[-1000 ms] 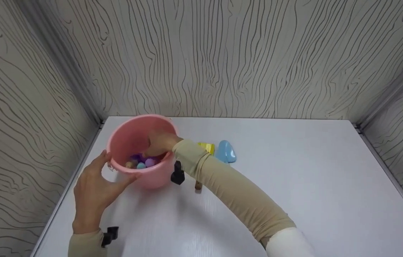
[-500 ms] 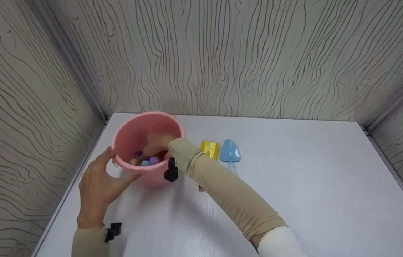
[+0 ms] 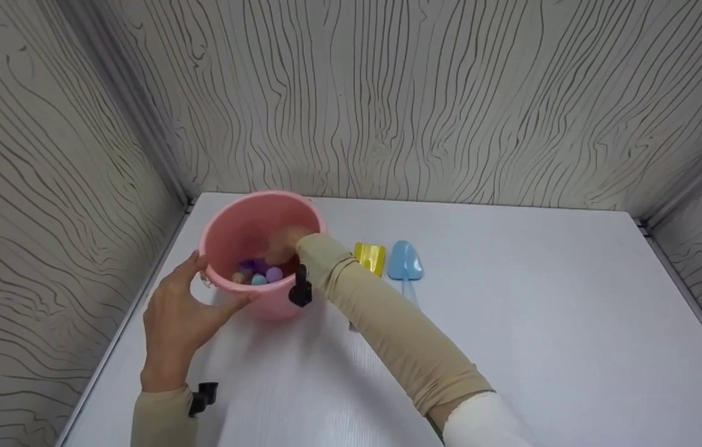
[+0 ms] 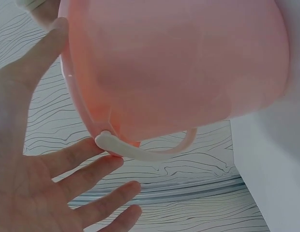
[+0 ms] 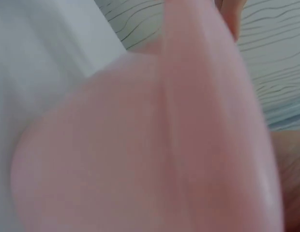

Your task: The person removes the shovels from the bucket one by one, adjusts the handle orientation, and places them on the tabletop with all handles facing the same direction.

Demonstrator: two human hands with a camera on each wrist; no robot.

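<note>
A pink bucket (image 3: 273, 305) stands at the left back of the table, with a purple ball (image 3: 274, 274), a teal ball (image 3: 258, 280) and other small items inside. My left hand (image 3: 178, 316) touches its rim, thumb at the front and index finger at the left. Its fingers (image 4: 99, 205) are nearly straight and spread in the left wrist view, beside the white bucket handle (image 4: 150, 153). My right hand (image 3: 287, 243) reaches over the right rim into the bucket. It is blurred, its fingertips are hidden, and I cannot tell what they hold.
Right of the bucket lie a yellow toy piece (image 3: 369, 257) and a light blue toy shovel (image 3: 405, 262), its handle partly behind my right forearm. A small brown end (image 3: 353, 326) peeks out below that sleeve. Wood-patterned panels (image 3: 388, 105) enclose the white table (image 3: 537, 310).
My right hand has shifted within the bucket, and more dark purple shows beside it. The left hand keeps its place on the rim. The head view has shifted slightly.
</note>
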